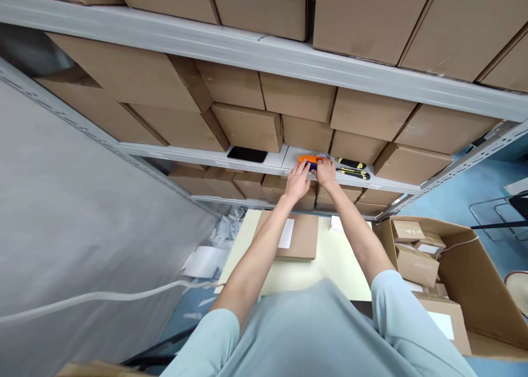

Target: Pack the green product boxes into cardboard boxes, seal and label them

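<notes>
Both arms reach forward to a white shelf at mid height. An orange and dark blue tape dispenser (pixel 310 159) lies there, partly covered by my fingers. My left hand (pixel 298 180) has its fingers curled over the left side of it. On its right side, my right hand (pixel 325 172) grips it with bent fingers. Just right of that hand, two black and yellow utility knives (pixel 351 163) rest on the shelf. A black phone (pixel 247 154) lies flat farther left. Below my arms, a closed cardboard box (pixel 303 239) with a white label sits on the pale table (pixel 336 264).
Brown cartons (pixel 299 95) fill the shelves above and behind my hands. A large open carton (pixel 478 289) holding several small boxes stands at the right. A white cable (pixel 103 296) crosses from the left, near a grey wall covering (pixel 82 217). A small white box (pixel 336 223) is on the table.
</notes>
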`<state>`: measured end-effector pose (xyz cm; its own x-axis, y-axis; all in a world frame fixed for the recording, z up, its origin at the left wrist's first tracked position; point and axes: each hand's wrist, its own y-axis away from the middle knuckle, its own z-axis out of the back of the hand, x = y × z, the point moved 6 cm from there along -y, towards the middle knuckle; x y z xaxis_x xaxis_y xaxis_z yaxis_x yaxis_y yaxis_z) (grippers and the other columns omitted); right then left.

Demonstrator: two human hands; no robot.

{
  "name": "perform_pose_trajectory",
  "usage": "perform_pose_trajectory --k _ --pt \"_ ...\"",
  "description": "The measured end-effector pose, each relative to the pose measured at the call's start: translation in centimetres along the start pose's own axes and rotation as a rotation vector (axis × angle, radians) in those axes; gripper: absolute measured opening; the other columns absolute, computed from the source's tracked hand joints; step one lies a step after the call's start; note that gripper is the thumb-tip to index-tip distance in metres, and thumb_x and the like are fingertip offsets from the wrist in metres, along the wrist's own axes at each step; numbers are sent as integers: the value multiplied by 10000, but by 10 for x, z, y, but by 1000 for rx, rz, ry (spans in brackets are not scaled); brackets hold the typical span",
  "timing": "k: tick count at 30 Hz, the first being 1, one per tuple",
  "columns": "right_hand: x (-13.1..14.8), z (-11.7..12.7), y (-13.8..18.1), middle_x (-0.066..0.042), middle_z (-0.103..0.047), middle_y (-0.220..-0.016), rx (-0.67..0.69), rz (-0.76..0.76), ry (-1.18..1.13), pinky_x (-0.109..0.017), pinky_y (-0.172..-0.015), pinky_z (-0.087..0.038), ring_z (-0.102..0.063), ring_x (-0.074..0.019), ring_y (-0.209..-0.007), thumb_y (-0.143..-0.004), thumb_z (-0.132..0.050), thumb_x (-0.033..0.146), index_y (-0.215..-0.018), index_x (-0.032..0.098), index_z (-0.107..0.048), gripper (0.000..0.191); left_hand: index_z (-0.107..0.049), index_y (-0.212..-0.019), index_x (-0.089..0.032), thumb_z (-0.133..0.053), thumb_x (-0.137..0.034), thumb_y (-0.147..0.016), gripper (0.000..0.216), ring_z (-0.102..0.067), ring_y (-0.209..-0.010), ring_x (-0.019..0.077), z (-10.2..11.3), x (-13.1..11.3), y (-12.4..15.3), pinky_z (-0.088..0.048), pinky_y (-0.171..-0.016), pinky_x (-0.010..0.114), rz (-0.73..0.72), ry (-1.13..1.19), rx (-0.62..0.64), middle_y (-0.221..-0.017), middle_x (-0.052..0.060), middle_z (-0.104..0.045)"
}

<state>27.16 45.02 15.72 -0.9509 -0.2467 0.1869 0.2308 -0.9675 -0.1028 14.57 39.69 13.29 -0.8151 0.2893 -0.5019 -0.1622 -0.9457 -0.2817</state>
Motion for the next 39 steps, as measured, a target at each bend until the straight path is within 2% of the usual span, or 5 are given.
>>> perform_pose_trajectory --k 6,13,18,32,39 --pt "-4 10 44 -300 -715 -1462 -48 103 -28 -573 -1270 -420 -633 -408 -1398 -1152 -564 315 -1501 14 -619 464 -393 -1762 -100 -564 -315 -1064 750 -437 -1692 332 36 -5 48 -344 -1425 525 3 156 -89 -1805 206 -465" --pt "-3 -22 239 -211 -790 -1178 -91 208 -251 -573 -1075 -581 -734 -399 -1140 -1175 -487 570 -1296 186 -706 459 -626 -1586 -242 -577 -513 -1138 526 -649 -1490 290 81 -12 212 -573 -1251 470 132 362 -225 -1570 144 -686" --pt "23 -28 341 -167 -799 -1110 -166 172 -338 -576 -1003 -617 -749 -374 -1074 -1162 -571 516 -1274 205 -689 351 -761 -1354 -253 -654 -419 -1129 299 -770 -1221 253 85 -34 265 -657 -1074 427 111 435 -235 -1282 108 -795" --pt "19 -21 361 -166 -793 -1093 -98 190 -288 -557 -1039 -597 -734 -356 -1057 -1175 -551 486 -1275 184 -706 354 -773 -1320 -257 -681 -317 -1124 224 -770 -1175 237 78 -48 264 -632 -1033 412 -63 379 -148 -1240 86 -814" --pt "15 -12 363 -158 -789 -1080 -84 280 -198 -530 -1079 -567 -717 -346 -1055 -1178 -552 418 -1277 166 -698 308 -783 -1103 -253 -722 -330 -1107 98 -759 -1003 233 79 -54 259 -605 -930 420 -129 334 -126 -1036 51 -835"
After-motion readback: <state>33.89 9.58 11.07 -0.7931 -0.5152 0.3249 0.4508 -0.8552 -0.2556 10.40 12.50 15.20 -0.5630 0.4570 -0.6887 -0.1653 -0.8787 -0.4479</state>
